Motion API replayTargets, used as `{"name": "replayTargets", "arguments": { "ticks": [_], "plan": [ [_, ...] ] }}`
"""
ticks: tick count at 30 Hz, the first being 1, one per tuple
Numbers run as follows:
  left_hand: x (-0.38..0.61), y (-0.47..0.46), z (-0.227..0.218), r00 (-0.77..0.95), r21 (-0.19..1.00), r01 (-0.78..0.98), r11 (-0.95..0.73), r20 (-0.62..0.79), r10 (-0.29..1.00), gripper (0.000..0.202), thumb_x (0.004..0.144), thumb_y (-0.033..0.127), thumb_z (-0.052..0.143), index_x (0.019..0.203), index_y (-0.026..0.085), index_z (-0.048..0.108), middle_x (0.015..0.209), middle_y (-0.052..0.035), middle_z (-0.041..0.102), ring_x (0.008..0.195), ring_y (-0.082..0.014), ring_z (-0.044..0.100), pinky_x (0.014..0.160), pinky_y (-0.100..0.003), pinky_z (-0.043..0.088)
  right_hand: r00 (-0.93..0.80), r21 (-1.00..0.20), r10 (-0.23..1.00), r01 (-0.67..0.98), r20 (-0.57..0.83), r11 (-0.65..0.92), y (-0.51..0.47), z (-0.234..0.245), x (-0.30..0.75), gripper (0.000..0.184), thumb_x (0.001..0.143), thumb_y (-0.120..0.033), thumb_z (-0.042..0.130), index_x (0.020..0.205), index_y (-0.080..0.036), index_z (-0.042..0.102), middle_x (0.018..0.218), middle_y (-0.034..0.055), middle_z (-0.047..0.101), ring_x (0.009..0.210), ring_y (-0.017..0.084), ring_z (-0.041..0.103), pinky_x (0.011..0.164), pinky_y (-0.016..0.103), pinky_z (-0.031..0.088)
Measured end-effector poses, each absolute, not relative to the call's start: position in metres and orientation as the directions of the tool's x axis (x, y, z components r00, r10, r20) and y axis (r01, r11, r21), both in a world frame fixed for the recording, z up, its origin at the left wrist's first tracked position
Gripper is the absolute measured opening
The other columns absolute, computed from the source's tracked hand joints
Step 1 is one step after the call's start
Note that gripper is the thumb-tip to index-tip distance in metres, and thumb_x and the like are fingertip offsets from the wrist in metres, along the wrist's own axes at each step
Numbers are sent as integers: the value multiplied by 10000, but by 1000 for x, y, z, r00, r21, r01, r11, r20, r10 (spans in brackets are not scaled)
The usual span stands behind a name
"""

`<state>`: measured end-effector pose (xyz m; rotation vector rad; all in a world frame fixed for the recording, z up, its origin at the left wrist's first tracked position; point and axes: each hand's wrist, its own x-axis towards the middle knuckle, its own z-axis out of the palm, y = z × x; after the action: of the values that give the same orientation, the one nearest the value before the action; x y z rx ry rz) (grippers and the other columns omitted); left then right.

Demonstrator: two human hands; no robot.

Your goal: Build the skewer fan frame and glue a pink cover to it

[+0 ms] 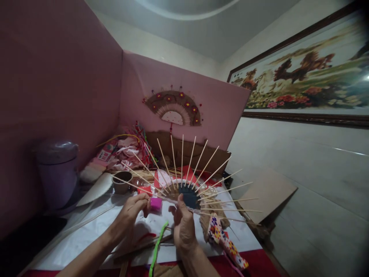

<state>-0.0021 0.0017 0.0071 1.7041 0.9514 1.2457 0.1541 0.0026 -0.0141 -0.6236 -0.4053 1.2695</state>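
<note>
A half-round fan frame point(189, 197) of cardboard, with several thin wooden sticks spreading from its curved edge, is held up above the table. My right hand point(184, 227) grips it at the straight lower edge, thumb pressed on the front. To the left, my left hand point(137, 206) has its fingers curled together near the left end of that edge; what they pinch is hidden. A bright magenta piece point(156, 204) shows right beside those fingertips. A pale strip runs along the frame's lower edge. Below the hands lies a green fuzzy strip point(158, 246).
A decorated brown fan point(173, 100) hangs on the pink board behind. A lidded purple bin point(57, 173) stands at left, near a dark cup point(122, 182). Ribbons and pink cloth point(127, 152) are heaped at the back. Flower-patterned material point(226, 240) lies at right.
</note>
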Motion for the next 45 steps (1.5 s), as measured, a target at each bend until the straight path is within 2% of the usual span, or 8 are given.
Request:
{"name": "replayTargets", "arguments": {
  "ticks": [6, 11, 15, 21, 29, 34, 37, 45],
  "plan": [
    [7, 2, 2, 220, 954, 88, -286, 261, 940, 282, 798, 367, 457, 590, 179, 494, 563, 27, 464, 538, -119, 394, 517, -242, 318, 204, -591, 976, -797, -73, 122, 8, -15, 157, 288, 569, -207, 759, 828, -200, 632, 708, -38, 638, 613, 101, 562, 513, 204, 447],
    [12, 2, 0, 225, 960, 41, -278, 262, 938, 125, 671, 255, 634, 729, 145, 629, 712, -33, 639, 687, -157, 554, 645, -265, 404, 154, -560, 988, -821, -34, 109, 9, -13, 161, 173, 635, -262, 726, 762, -184, 638, 684, -25, 654, 609, 92, 578, 519, 189, 448],
    [12, 0, -2, 270, 977, -102, -189, 210, 940, 219, 635, 260, 681, 812, 136, 639, 753, -53, 659, 670, -155, 573, 578, -254, 418, 143, -548, 988, -823, 53, 149, 10, -8, 166, 136, 654, -260, 708, 738, -178, 640, 680, -25, 664, 597, 88, 583, 500, 182, 439],
    [13, -1, -6, 297, 964, -263, -44, 124, 947, 205, 651, 293, 685, 632, 125, 569, 506, 15, 532, 441, -76, 449, 480, -230, 387, 213, -524, 974, -823, 76, 221, 12, 0, 172, 194, 603, -252, 736, 765, -199, 644, 681, -49, 677, 576, 80, 587, 481, 176, 427],
    [15, -2, -2, 312, 944, -330, -9, 118, 943, 371, 695, 450, 613, 531, 157, 455, 417, 67, 373, 340, -54, 314, 358, -216, 261, 259, -599, 963, -762, 68, 248, 12, -1, 170, 194, 599, -275, 736, 736, -188, 631, 651, -43, 665, 556, 87, 583, 486, 186, 430],
    [15, -1, -3, 201, 972, -210, -105, 148, 968, 96, 587, 188, 662, 604, 108, 614, 467, 15, 527, 387, -60, 369, 396, -212, 286, 247, -592, 962, -761, 115, 266, 11, 12, 169, 168, 629, -279, 718, 727, -180, 624, 650, -31, 669, 552, 86, 581, 486, 181, 432],
    [15, -1, -1, 131, 977, -165, -133, 155, 979, 152, 501, 44, 564, 598, 112, 660, 506, -6, 593, 415, -69, 415, 419, -211, 307, 236, -588, 959, -758, 158, 283, 9, 29, 167, 157, 647, -280, 704, 736, -178, 624, 644, -29, 669, 529, 78, 570, 469, 175, 419],
    [15, 1, -1, 166, 970, -226, -93, 132, 977, 216, 475, 203, 721, 661, 105, 672, 505, -30, 632, 424, -124, 532, 469, -267, 419, 189, -587, 966, -768, 178, 258, 20, 36, 154, 164, 642, -281, 702, 740, -178, 618, 603, -47, 646, 520, 84, 558, 450, 181, 396]
  ]
}}
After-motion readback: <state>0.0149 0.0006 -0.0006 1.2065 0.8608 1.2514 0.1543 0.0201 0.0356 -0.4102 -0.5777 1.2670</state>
